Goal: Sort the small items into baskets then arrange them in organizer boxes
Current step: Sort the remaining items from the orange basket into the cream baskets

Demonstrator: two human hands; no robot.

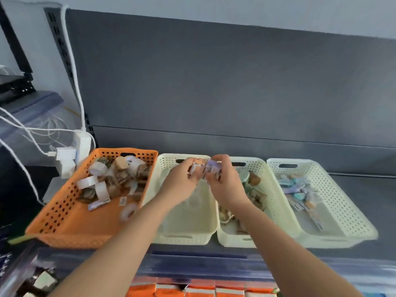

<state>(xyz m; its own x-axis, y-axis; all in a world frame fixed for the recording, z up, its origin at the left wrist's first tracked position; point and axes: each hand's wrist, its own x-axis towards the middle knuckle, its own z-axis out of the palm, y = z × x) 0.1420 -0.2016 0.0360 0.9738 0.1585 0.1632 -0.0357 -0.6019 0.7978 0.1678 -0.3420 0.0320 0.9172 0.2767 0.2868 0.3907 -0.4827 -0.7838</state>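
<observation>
Sorting stage, seen from the head view. The left hand (181, 179) and right hand (225, 182) met above the far end of the first cream basket (188, 219), each with fingers curled and pinching one end of a small bundle of clear packets (203, 169). Blur hid whether this was one piece or several. The bundle's long axis ran side to side, across the basket's width, while the basket's own length ran away from the person. The drop point therefore lay straight below the hands, neither hand being clearly nearer to it.

Just left of that basket stood the orange basket (64, 213), heaped with tape rolls (98, 168). Just to its right sat the second cream basket (264, 185), holding brownish items. Beyond that was the third cream basket (347, 202), holding blue and lilac pieces. A release would probably have sufficed, with no reach sideways.
</observation>
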